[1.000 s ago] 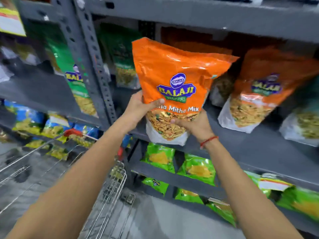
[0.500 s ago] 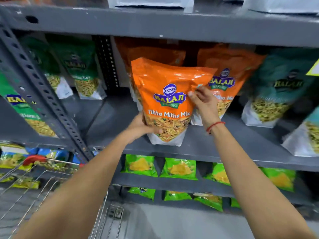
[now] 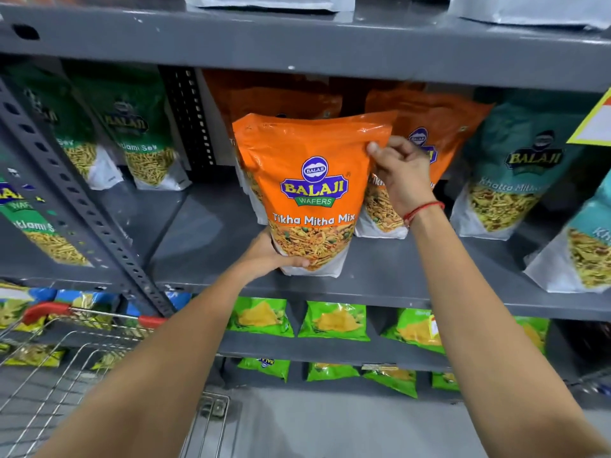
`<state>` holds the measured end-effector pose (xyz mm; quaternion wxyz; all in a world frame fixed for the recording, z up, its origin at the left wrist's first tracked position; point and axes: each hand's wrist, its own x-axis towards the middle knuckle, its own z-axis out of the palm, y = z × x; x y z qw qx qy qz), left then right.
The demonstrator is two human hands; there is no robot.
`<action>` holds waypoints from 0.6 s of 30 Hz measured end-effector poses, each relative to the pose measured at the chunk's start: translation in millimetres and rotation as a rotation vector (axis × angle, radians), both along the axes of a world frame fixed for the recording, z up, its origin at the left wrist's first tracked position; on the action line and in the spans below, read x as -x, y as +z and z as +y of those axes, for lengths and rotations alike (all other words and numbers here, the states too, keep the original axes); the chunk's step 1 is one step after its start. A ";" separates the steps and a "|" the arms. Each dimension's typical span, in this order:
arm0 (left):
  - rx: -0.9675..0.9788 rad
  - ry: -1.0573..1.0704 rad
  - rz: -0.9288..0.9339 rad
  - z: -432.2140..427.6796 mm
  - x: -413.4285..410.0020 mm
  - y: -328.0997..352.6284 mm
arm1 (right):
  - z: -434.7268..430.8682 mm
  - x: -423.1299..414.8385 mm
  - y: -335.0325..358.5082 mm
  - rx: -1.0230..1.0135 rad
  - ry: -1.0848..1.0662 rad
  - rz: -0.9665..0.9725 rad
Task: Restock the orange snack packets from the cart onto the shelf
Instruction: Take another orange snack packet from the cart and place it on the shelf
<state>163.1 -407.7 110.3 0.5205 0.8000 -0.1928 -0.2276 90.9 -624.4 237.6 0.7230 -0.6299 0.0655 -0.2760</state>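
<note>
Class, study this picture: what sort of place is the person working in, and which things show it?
Most likely a grocery shop aisle: grey metal shelving stocked with rows of branded snack packets, and a wire shopping cart alongside.

We are wearing a thin red thread (image 3: 423,209) around the right wrist, just below the right hand (image 3: 401,180). Both forearms are showing bare, with no sleeves reaching into view. We are wearing nothing on the left hand (image 3: 267,256) or its wrist: no ring, watch or glove.
</note>
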 end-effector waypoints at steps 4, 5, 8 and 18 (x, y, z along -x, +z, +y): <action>-0.024 0.039 -0.020 0.7 3.4 0.9 | 9.6 5.9 -6.3 0.016 -0.090 0.019; -0.021 0.053 -0.020 3.2 5.0 -0.4 | 14.2 8.5 -13.7 0.010 -0.149 0.009; 0.065 0.085 -0.032 21.0 13.5 -2.3 | 40.6 21.8 -48.8 -0.003 -0.444 0.016; 0.143 0.478 -0.080 183.0 59.5 -22.0 | 225.6 39.2 -151.3 0.340 -0.362 0.139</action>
